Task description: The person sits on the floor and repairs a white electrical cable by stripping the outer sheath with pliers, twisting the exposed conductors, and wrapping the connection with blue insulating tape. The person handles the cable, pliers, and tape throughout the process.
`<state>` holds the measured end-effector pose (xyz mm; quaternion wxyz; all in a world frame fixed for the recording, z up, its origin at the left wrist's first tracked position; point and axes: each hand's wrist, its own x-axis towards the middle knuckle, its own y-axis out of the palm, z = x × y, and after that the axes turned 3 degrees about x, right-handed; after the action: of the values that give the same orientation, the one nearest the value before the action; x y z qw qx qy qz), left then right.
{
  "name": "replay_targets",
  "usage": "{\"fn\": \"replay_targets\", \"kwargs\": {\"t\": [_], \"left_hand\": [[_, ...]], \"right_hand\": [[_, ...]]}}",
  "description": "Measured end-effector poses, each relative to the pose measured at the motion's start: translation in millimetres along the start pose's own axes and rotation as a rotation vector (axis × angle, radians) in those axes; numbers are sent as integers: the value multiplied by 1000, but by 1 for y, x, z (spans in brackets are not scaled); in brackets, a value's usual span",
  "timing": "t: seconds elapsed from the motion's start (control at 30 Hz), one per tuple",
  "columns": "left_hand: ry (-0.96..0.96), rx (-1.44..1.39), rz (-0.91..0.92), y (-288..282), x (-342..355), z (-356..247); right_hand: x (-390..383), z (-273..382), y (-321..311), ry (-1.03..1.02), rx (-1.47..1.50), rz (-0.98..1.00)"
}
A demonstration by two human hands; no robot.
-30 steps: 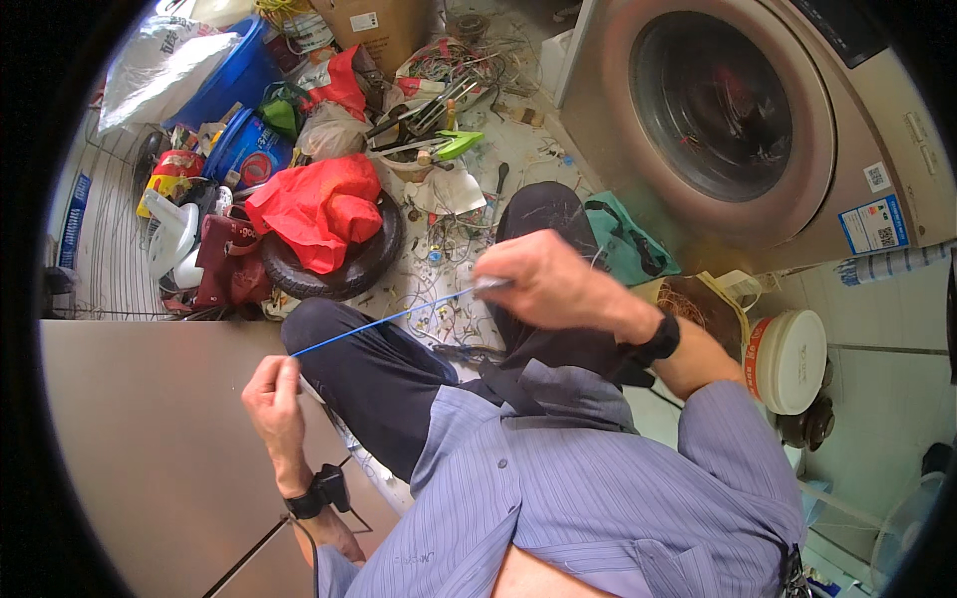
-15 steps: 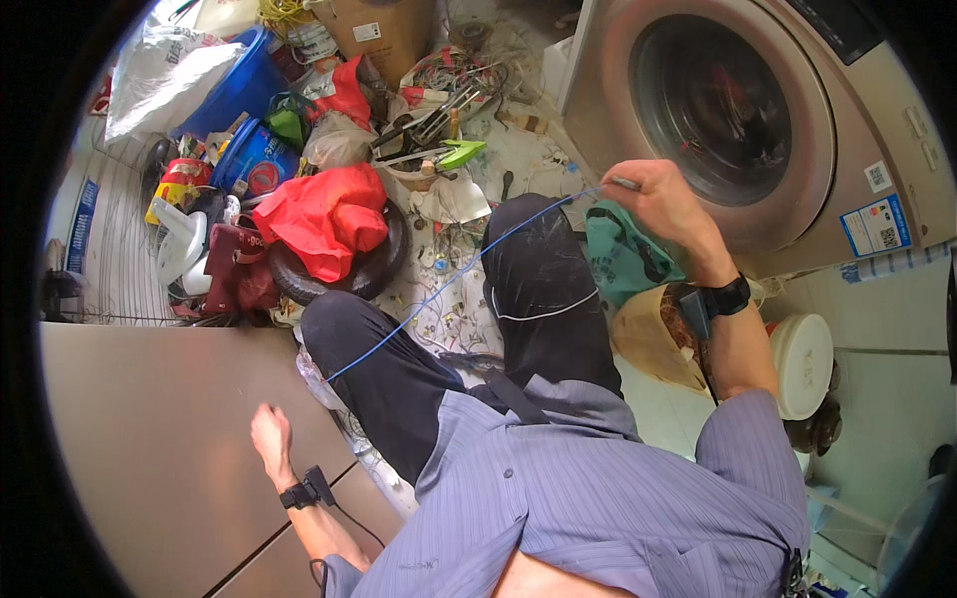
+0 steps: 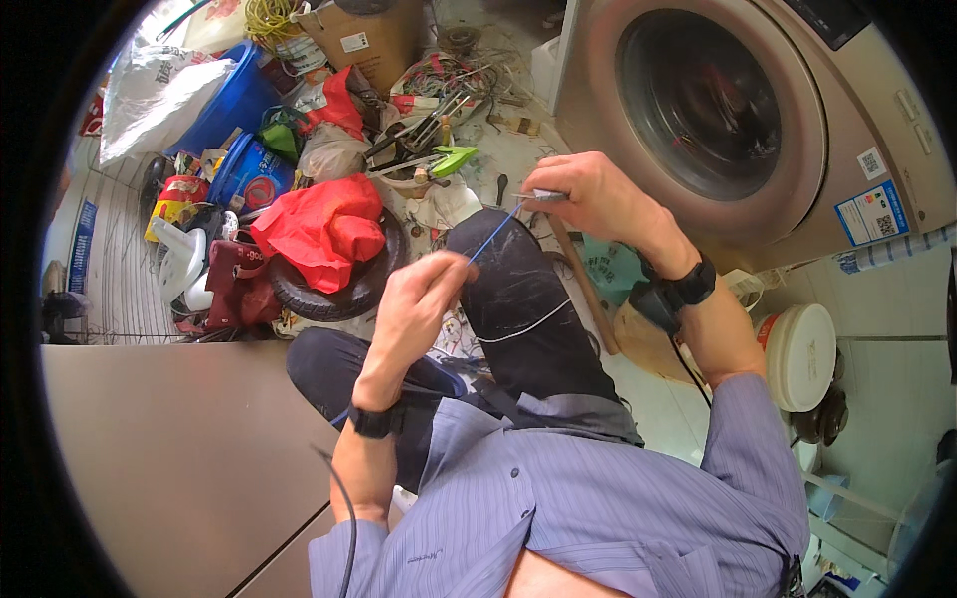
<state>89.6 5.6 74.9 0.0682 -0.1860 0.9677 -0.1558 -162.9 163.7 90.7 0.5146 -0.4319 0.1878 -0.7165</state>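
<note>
A thin blue wire (image 3: 493,239) runs taut between my hands, over my raised right knee. My left hand (image 3: 419,299) is closed in a pinch on the wire. My right hand (image 3: 598,194) is closed around a small grey tool (image 3: 545,195), whose tip meets the wire's upper end; its exact kind is too small to tell. More of the wire shows below my left wrist, beside my left thigh. A white cord (image 3: 528,324) loops across my right trouser leg.
A washing machine (image 3: 812,189) stands at the far right. A red bag (image 3: 324,224) lies on a black tyre (image 3: 394,264) at left, near blue buckets (image 3: 257,169) and clutter. A green bag (image 3: 610,267), a wooden stick (image 3: 588,289) and a white-lidded bucket (image 3: 802,357) are at right.
My left hand has come up from the lower left and taken hold of the blue wire. My right hand has moved left with the grey tool. The wire between them is shorter.
</note>
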Motion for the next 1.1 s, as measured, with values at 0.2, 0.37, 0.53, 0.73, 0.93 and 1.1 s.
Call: {"fn": "replay_targets", "kwargs": {"t": [0.2, 0.37, 0.53, 0.73, 0.93, 1.1], "left_hand": [[-301, -295, -101, -29, -58, 23], [-359, -364, -73, -33, -85, 31], [-460, -230, -109, -34, -90, 44], [-450, -158, -159, -12, -36, 74], [-426, -130, -161, 6, -13, 71], [-382, -44, -187, 15, -6, 65]], "right_hand": [[5, -71, -8, 56, -171, 36], [44, -136, 6, 185, -254, 21], [76, -188, -3, 399, -689, 3], [45, -109, 80, 297, -231, 55], [-12, 14, 126, 511, 192, -97], [-21, 53, 134, 484, 113, -290]]}}
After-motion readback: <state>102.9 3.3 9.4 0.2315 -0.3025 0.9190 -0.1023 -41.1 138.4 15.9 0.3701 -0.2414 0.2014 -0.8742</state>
